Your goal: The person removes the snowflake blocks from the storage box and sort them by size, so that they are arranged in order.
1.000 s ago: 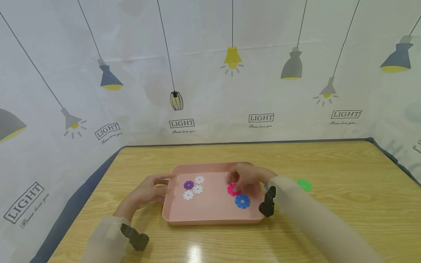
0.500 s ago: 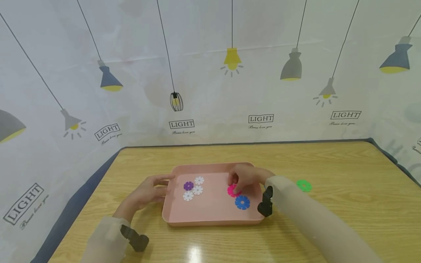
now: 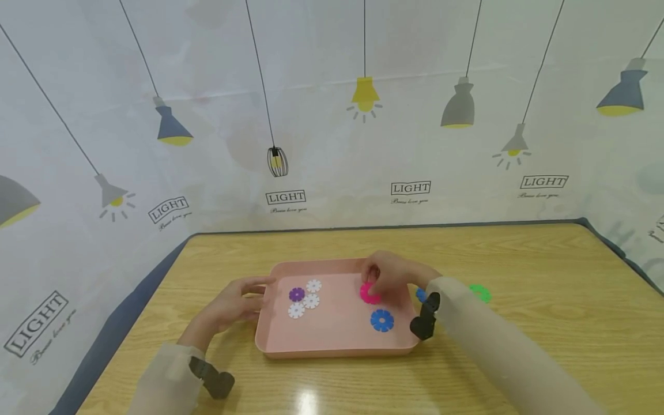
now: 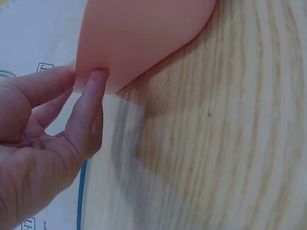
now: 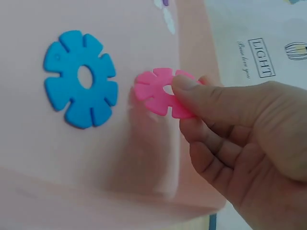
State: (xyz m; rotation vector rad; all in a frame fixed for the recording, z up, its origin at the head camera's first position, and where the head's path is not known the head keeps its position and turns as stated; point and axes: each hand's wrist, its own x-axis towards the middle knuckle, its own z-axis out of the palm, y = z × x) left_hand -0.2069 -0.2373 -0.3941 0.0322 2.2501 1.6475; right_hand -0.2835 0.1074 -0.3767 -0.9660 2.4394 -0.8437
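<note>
A pink snowflake building disc is pinched between the thumb and fingers of my right hand, tilted up over the right part of the pink tray. Below it in the head view, a blue disc lies flat in the tray. My left hand holds the tray's left side. In the left wrist view one digit presses the outer wall and another reaches the rim, its tip hidden. At the tray's left lie a purple disc and several white discs.
On the wooden table, right of the tray, a blue disc is partly hidden by the right wrist. Farther right lies a green disc, partly behind the sleeve. A cloth wall printed with lamps borders the table.
My right hand has lifted slightly and moved away from the blue disc, taking the pink disc along. The left hand keeps its place at the tray.
</note>
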